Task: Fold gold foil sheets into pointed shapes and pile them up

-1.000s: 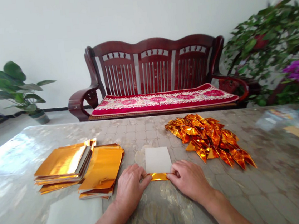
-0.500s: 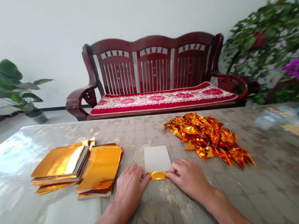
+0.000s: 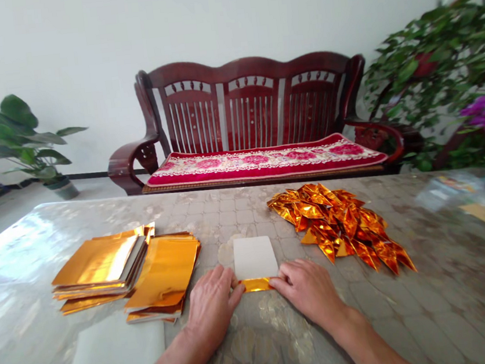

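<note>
I can read no text, label, brand, number or sign on anything in front of me.

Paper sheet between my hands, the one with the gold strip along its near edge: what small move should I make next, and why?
Probably press along the gold strip from its ends toward its middle: the left hand and right hand are at its two ends, its middle is uncovered, and the white part of the sheet lies open beyond it.
</note>
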Demonstrator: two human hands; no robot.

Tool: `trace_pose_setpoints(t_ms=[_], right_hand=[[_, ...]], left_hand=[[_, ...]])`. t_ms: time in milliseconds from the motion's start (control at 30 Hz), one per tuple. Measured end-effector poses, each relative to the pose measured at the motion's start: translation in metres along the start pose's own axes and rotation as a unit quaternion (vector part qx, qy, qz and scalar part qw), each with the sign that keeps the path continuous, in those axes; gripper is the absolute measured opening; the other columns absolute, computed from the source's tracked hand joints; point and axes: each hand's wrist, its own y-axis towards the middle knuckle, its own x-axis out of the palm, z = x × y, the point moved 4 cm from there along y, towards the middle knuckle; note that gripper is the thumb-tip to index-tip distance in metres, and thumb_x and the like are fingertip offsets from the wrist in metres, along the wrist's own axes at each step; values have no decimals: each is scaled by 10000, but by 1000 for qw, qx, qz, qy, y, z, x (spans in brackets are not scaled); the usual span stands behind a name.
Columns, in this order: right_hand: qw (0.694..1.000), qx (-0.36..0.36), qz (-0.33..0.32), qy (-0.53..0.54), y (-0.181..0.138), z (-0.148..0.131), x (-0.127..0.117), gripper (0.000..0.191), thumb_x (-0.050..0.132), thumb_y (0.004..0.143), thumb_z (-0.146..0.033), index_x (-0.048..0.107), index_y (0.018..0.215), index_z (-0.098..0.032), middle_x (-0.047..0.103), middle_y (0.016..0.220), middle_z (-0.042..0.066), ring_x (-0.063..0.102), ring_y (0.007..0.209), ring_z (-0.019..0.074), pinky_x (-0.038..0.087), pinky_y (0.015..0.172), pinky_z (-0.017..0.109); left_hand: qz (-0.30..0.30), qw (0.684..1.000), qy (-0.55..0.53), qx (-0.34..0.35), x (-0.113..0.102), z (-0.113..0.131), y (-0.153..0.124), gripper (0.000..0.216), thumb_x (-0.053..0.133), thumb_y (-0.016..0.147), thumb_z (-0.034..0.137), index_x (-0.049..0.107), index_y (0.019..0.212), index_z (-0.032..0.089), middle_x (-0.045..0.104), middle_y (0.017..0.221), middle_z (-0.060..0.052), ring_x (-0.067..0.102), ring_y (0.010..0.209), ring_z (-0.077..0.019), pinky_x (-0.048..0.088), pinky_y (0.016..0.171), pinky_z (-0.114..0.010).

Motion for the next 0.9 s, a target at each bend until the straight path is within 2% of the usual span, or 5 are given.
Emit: trace_pose_setpoints(t_ms=[200, 367, 533, 700, 900], right_hand=[[1000, 7, 2, 0, 0, 1, 0, 313, 686, 850, -358, 574, 594, -216, 639, 626, -2, 556, 634, 165, 232, 597, 300], [1000, 25, 1, 18, 1, 3, -1, 320, 710, 819, -385, 548, 599, -217, 629, 634, -18, 542, 636, 163, 252, 621, 297], [999, 35, 12, 31, 1, 4, 1, 301, 712, 814, -400, 538, 649, -218, 632, 678, -22, 550, 681, 172, 275, 660, 299], [998, 40, 18, 50, 0, 4, 5, 257, 701, 831, -344, 533, 684, -218, 619, 704, -28, 547, 710, 167, 294, 688, 301], [998, 21, 60, 22, -2, -10, 4, 101, 659, 846, -240, 561, 846, -214, 624, 865, 26, 534, 870, 227, 327, 769, 339]], left_hand=[[31, 999, -33, 19, 2, -2, 0, 110, 590, 914, 257, 578, 986, 175, 607, 949, -44, 605, 907, -229, 468, 794, -341], [68, 989, -18, 133, 3, 7, -1, 257, 529, 942, 167, 588, 1182, 240, 620, 1112, -55, 570, 1009, -250, 483, 875, -405], [-10, 962, -19, 272, 6, 23, -7, 381, 549, 943, 141, 531, 1306, 256, 653, 1114, -28, 585, 1008, -205, 507, 899, -337], [-27, 965, 55, 253, 8, 35, -19, 419, 537, 930, 99, 502, 1342, 170, 638, 1210, -87, 601, 1051, -239, 527, 913, -377], [-26, 972, 71, 224, 10, 44, -26, 375, 487, 938, 90, 533, 1302, 162, 627, 1236, -102, 594, 1104, -245, 520, 945, -389]])
